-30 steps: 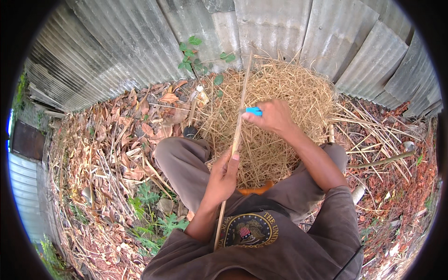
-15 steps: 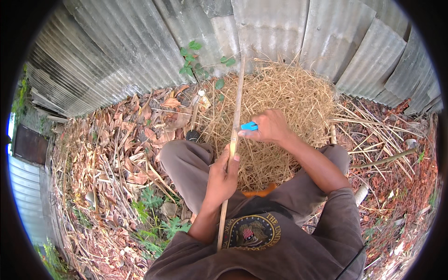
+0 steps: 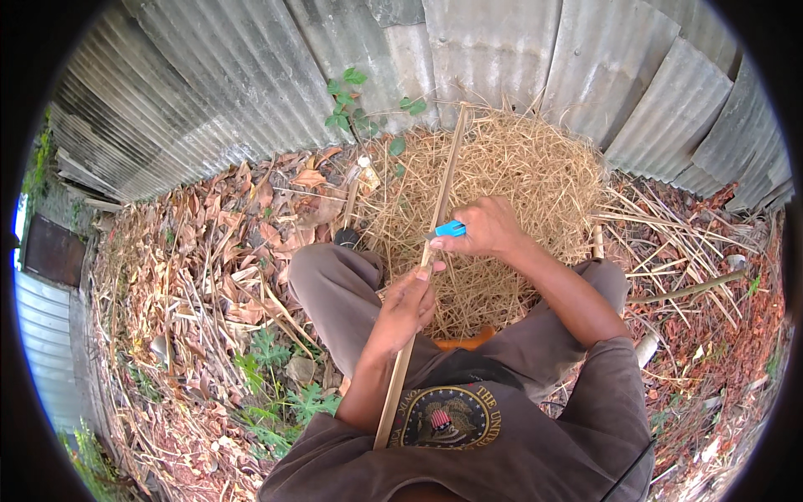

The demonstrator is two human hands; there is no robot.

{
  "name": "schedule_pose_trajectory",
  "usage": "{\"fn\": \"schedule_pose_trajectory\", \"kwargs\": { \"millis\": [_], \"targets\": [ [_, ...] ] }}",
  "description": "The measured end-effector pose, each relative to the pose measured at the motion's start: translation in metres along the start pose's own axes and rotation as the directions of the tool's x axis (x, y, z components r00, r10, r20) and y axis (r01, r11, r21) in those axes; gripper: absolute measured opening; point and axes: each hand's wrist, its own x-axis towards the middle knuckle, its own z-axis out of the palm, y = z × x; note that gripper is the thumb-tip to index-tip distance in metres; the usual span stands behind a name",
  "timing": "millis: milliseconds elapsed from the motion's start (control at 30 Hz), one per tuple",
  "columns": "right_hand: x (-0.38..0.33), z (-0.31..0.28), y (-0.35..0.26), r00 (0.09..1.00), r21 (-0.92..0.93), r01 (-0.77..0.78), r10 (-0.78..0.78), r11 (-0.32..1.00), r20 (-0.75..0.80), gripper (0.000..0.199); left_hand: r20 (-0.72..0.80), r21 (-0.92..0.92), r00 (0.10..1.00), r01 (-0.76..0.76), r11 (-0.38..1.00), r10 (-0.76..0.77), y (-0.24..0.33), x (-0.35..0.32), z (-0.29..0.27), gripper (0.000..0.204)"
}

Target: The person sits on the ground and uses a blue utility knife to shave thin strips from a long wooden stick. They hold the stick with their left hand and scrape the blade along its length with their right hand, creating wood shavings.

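Observation:
A long, narrow strip of pale wood or bamboo slants from my chest up toward the metal wall. My left hand is closed around it near the middle, thumb and fingertips at its upper side. Just above, my right hand grips a blue-handled cutter knife. Its short dark blade meets the strip close to my right thumb. How deep the blade sits cannot be made out. The strip's lower end rests against my dark shirt.
Dry straw shavings are heaped beyond my crossed legs. Corrugated metal sheets close off the far side. Brown leaves cover the ground at left; loose thin sticks lie at right. A green plant grows beside my left arm.
The strip's far end has swung right and its lower end left. My left hand has turned around the strip, its fingers shifted. My right hand with the cutter knife stays nearly in place.

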Motion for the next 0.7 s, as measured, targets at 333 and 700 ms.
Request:
{"fn": "schedule_pose_trajectory", "kwargs": {
  "millis": [333,700],
  "targets": [
    [0.013,0.004,0.03,0.999,-0.172,0.004,-0.01,0.985,-0.035,0.079,0.015,0.11,1.0,0.02,0.994,-0.021,0.005,0.007,0.002,0.044],
    [0.031,-0.035,0.151,0.783,-0.041,-0.61,0.595,0.791,-0.179,0.087,0.133,0.081,0.985,0.1,0.992,-0.11,0.005,-0.035,-0.001,0.042]
  ]
}}
